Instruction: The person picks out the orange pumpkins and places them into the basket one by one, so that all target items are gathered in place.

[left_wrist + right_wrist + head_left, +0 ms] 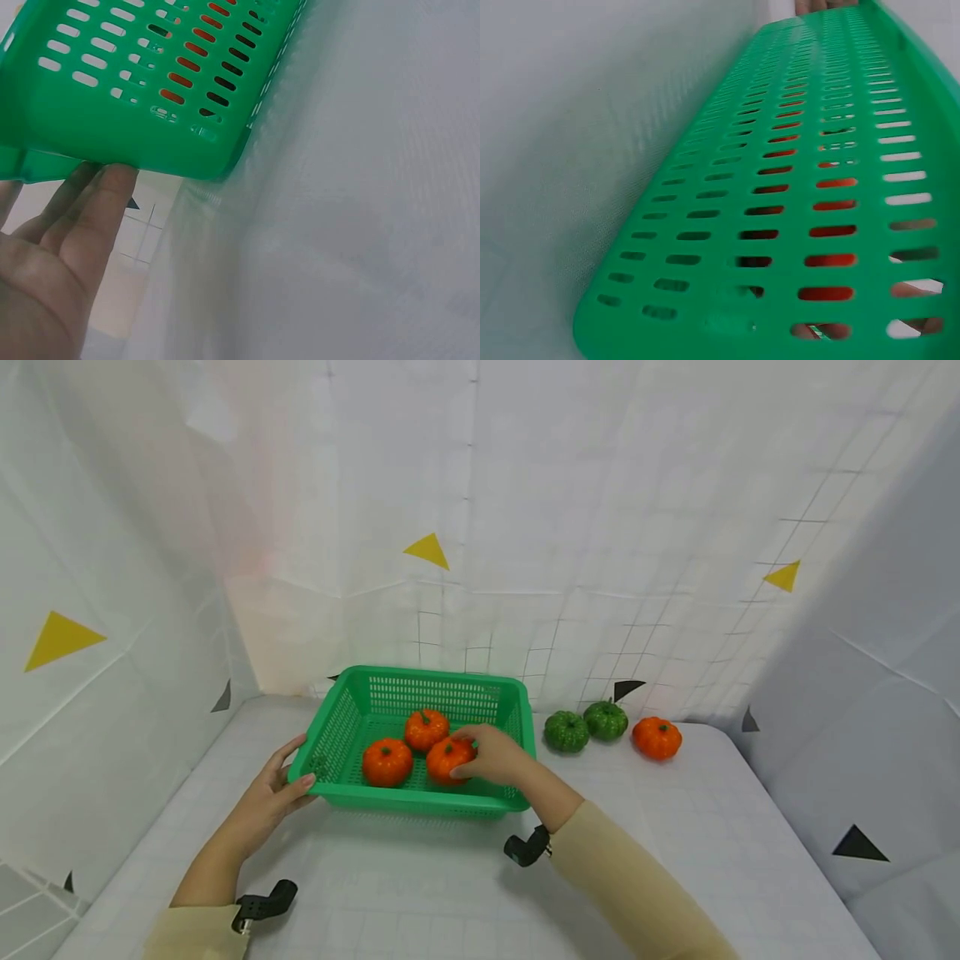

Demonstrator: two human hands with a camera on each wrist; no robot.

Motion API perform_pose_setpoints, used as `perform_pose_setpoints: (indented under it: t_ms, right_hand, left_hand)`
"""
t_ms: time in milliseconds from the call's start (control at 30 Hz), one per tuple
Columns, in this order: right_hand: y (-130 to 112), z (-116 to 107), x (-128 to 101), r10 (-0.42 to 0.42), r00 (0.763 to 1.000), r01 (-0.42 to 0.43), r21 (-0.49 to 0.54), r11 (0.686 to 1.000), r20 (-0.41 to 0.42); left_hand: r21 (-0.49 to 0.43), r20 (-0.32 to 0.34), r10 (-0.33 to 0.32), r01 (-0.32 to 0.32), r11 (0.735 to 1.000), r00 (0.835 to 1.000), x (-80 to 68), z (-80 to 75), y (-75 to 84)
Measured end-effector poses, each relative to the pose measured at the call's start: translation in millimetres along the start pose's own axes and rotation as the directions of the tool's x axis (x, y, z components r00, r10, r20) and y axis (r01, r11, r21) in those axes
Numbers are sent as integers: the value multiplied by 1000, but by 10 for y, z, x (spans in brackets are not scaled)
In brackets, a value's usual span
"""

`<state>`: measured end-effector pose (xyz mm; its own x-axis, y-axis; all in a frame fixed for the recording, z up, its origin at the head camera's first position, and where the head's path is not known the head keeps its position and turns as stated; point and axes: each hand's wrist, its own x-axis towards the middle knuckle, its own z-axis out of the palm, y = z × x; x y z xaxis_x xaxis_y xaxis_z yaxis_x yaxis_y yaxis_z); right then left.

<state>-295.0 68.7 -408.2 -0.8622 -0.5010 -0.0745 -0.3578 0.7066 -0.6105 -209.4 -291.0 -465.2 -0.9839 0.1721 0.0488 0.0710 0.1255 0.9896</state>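
Observation:
A green plastic basket (pixel 420 802) with slotted walls stands on the table, with several orange things in it. My left hand (pixel 264 797) holds its left front corner, thumb on the rim and fingers along the outside. In the left wrist view, those fingers (pixel 94 225) touch the rim from below. Reaching over the right side, my right hand (pixel 493 755) grips a small orange pumpkin (pixel 446 763) inside the basket. Two more orange pumpkins lie beside it, one at the left (pixel 387 763) and one behind (pixel 426 727). The basket wall (pixel 727 217) mostly hides the right hand in the right wrist view.
Right of the basket, two green pumpkins, one nearer (pixel 566 732) and one behind (pixel 606 721), sit beside another orange pumpkin (pixel 657 739). The white-covered table (pixel 420 893) meets white sheet walls (pixel 600 485) at the back and both sides.

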Motion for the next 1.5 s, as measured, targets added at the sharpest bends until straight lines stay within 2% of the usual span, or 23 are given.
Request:
perform_pose_setpoints:
  t_ms: [267, 600, 1067, 1500]
  right_hand:
    - [-23, 73, 64, -1, 999, 2, -8, 1000, 38]
    - [25, 146, 128, 30, 998, -29, -8, 1000, 62]
    - [30, 160, 150, 44, 997, -45, 2, 999, 61]
    - [9, 131, 117, 45, 997, -46, 23, 999, 57]
  left_hand:
    - [12, -3, -8, 8, 1000, 1000, 2, -9, -36]
    - [6, -3, -1, 1, 1000, 1000, -12, 6, -7]
    - [14, 14, 19, -19, 1000, 1000, -39, 18, 47]
    - [10, 19, 22, -22, 1000, 1000, -35, 17, 33]
